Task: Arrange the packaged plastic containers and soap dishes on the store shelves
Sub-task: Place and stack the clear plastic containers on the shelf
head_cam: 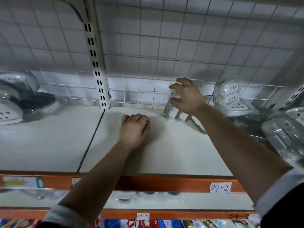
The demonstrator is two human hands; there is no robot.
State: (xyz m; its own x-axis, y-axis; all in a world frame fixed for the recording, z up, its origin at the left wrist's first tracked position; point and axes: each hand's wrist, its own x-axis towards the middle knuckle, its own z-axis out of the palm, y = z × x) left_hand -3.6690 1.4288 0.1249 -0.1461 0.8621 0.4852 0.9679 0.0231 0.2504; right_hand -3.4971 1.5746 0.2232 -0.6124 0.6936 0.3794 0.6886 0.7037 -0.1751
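Head view: white shelf (pixel 164 153) is mostly bare across the middle, so the task looks partway done; left soap dishes (pixel 9 112) are heaped at 9 o'clock, some tipped, likely needing straightening; right soap dishes (pixel 230 92) sit at 2 o'clock, one upright against the back grid (pixel 139 96), one flat below it; clear packs (pixel 283 130) lie loose at 4 o'clock, not yet lined up; clear packaged container (pixel 171 102) stands upright at 1 o'clock near the back; right hand (pixel 187 97) reaches far in, arm stretched, fingers spread and curled round that container, grasping it; left hand (pixel 134 129) at centre rests on the shelf, fingers clenched, nothing in them.
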